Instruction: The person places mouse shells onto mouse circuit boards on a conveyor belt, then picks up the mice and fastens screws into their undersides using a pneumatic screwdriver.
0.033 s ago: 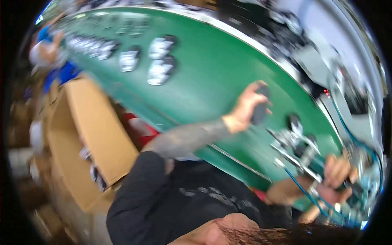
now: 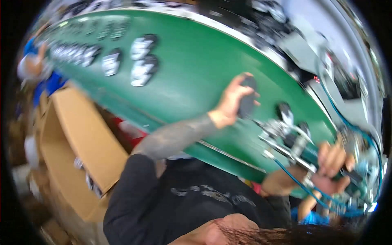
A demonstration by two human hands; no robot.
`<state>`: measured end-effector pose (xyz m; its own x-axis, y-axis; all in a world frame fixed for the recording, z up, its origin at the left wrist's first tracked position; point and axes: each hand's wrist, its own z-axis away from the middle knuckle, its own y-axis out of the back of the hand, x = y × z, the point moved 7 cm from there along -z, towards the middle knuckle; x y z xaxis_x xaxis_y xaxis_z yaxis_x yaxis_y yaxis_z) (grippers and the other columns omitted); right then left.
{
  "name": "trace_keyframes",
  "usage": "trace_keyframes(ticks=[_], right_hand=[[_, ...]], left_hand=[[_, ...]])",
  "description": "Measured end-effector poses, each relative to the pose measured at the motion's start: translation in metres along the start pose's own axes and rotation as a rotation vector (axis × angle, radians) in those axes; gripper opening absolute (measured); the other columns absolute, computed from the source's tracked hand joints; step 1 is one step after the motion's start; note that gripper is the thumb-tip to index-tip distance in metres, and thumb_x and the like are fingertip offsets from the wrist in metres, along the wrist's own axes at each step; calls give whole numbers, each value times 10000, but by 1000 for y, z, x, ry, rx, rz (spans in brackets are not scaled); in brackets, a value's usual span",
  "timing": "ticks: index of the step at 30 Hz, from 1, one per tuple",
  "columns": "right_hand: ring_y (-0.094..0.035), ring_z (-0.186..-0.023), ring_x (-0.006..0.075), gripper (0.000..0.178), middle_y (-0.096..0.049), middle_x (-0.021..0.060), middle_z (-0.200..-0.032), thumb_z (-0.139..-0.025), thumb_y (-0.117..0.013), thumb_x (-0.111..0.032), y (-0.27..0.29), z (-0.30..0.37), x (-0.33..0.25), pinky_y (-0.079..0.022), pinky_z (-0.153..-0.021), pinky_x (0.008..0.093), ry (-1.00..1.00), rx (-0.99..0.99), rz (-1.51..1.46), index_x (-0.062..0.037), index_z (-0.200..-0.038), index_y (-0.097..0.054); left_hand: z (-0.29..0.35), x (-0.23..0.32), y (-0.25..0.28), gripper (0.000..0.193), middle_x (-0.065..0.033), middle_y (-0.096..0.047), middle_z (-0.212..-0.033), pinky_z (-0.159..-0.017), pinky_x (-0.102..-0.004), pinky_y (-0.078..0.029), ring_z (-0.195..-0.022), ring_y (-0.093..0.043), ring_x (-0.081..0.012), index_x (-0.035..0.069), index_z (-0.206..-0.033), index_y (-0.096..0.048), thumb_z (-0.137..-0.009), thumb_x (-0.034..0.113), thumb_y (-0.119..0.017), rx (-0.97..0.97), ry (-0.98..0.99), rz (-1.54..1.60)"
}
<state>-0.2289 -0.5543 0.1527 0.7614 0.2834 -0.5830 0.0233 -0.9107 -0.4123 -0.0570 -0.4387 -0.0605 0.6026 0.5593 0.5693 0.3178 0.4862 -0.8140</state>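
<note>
Left hand [image 2: 230,104] grips dark part [image 2: 247,100] (green belt [image 2: 192,69])

Parts [image 2: 143,61] on the belt [image 2: 192,69], carton [image 2: 81,134] left below.

One green conveyor belt [image 2: 192,69] carries the goods. Three black-and-white packaged pieces [image 2: 143,71] lie apart toward its middle, two stacked side by side and one [image 2: 111,62] just beside them; farther along toward the far left end runs a blurred row [image 2: 73,53] too smeared to count. One dark oval piece [image 2: 247,98] sits in the left hand [image 2: 230,104]. One open cardboard box [image 2: 77,151] stands beside the belt's near edge. Two hands show.
</note>
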Motion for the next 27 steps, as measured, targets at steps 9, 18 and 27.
trace_keyframes(ticks=[9,18,27], right_hand=[[-518,-592,121,298,-523,-12,-733,-895,-578,-353,-10,3,3,-392,-609,296,-35,-48,156,-146,-1076,-463],[-514,-588,120,295,-521,-19,-724,-893,-579,-364,-7,8,-1,-391,-609,298,-21,-20,115,-151,-1061,-464],[-482,-562,96,266,-512,-14,-677,-857,-637,-281,-23,0,16,-369,-618,277,-41,20,87,-110,-967,-465]], left_hand=[[-3,-27,-16,540,-143,-473,-1260,-858,-438,-528,-1029,-564,-269,100,-1378,-340,-862,168,-484,-104,87,18],[5,-31,-18,536,-146,-465,-1282,-847,-433,-533,-1034,-564,-275,105,-1384,-336,-868,160,-474,-100,90,-4],[6,-25,-16,477,-114,-534,-1121,-762,-370,-554,-913,-602,-212,121,-1327,-420,-867,151,-542,-22,47,-49]])
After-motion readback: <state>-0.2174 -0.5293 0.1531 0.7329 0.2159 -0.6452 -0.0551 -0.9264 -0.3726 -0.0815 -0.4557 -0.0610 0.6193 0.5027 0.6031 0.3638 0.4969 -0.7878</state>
